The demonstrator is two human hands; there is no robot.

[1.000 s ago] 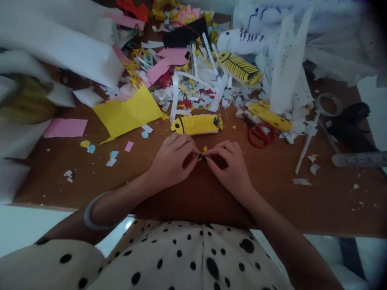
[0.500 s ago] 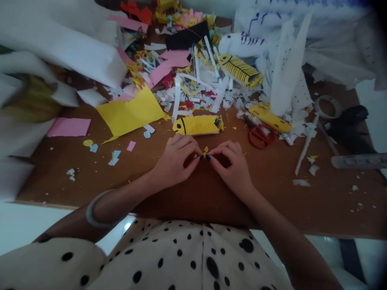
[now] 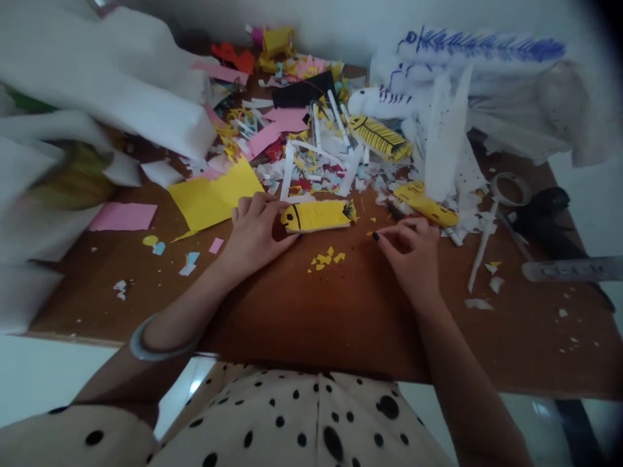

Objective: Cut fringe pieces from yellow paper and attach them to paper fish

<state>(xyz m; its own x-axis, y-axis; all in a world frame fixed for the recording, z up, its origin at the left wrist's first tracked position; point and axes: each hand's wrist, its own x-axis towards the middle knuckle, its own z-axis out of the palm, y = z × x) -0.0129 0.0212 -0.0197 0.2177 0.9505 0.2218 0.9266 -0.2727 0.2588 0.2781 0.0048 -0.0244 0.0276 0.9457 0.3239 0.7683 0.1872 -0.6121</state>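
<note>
A yellow paper fish (image 3: 321, 216) with a black-drawn eye, gill line and tail lies flat in front of me. My left hand (image 3: 256, 230) is at its head end, thumb and forefinger spread apart on either side of the head; whether they touch it I cannot tell. My right hand (image 3: 413, 256) is to the right of the tail, thumb and forefinger pinched at a small yellow paper scrap (image 3: 370, 233). Between my hands, below the fish, sits a loose cluster of little yellow paper pieces (image 3: 325, 259).
Red-handled scissors lie partly hidden behind my right hand, beside a yellow cutter (image 3: 426, 202). Torn yellow paper (image 3: 219, 194) and a pink sheet (image 3: 124, 216) lie left. Paper shreds (image 3: 311, 172) and another yellow fish (image 3: 380, 137) are behind; a tape roll (image 3: 511, 189) and ruler (image 3: 574, 268) are right.
My hands, which were pinched together over yellow bits, have parted. The left moved to the fish's head, the right moved outward. Yellow pieces now show on the table between them.
</note>
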